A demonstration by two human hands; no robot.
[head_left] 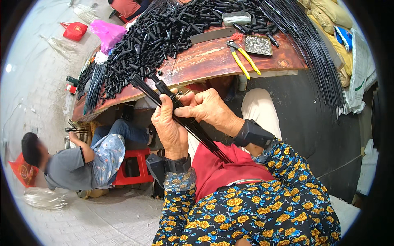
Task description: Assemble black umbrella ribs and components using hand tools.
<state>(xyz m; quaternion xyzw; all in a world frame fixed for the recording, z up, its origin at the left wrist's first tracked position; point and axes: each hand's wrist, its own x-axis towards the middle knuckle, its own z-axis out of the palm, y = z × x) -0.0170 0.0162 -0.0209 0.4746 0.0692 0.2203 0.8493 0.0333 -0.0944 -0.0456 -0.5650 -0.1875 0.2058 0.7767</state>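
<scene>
In front of the table edge, my left hand [170, 133] is closed round a bundle of thin black rods [207, 143] that look like umbrella ribs. Its thumb points up along them. The bundle slants from my lap up toward the table, and a thicker black ridged tube [161, 86] sticks out at its upper end. My right hand [211, 108] meets the bundle from the right, thumb and fingers pinched together on the ribs just below the tube. The fingers hide where ribs and tube meet.
On the brown wooden table [201, 61] lie a heap of black tubes [143, 45], yellow-handled pliers [244, 59], a tray of small metal parts [258, 45], a flat metal bar [212, 35] and long black rods [305, 49]. A co-worker [78, 162] sits at left beside a red stool [133, 168].
</scene>
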